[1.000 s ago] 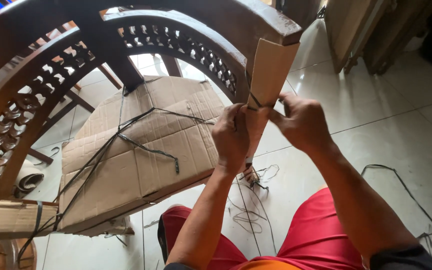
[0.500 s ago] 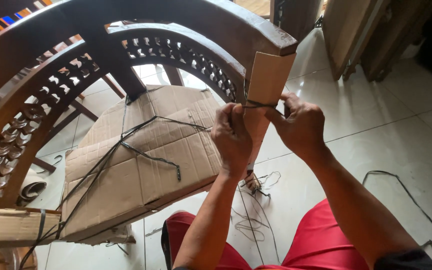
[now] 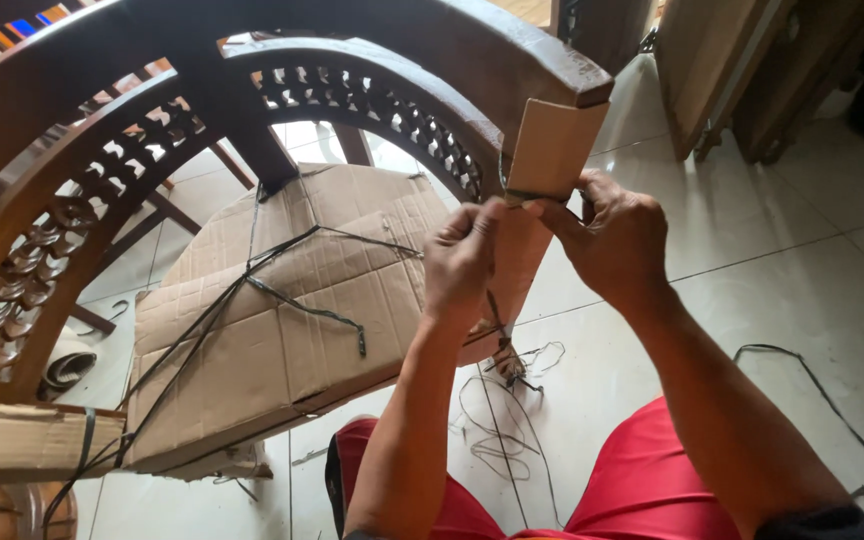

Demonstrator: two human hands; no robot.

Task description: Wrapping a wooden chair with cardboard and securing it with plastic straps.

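Note:
A dark carved wooden chair (image 3: pixel 372 90) stands in front of me, its seat wrapped in brown cardboard (image 3: pixel 282 320) tied with thin black string (image 3: pixel 302 310). A cardboard sleeve (image 3: pixel 542 160) covers the chair's upright post at the right. My left hand (image 3: pixel 464 262) and my right hand (image 3: pixel 617 235) both pinch a black string band (image 3: pixel 530 197) that runs around this sleeve, fingers closed on it from either side. Loose string hangs down below my hands.
Loose black string (image 3: pixel 502 420) lies tangled on the white tiled floor (image 3: pixel 772 260). A cardboard-wrapped armrest (image 3: pixel 22 440) sits at the lower left. Wooden furniture pieces (image 3: pixel 742 70) stand at the upper right. My red shorts (image 3: pixel 652 490) show at the bottom.
My hands have stayed on the string at the sleeve, with the fingers shifting slightly as they work it; the view has moved a little.

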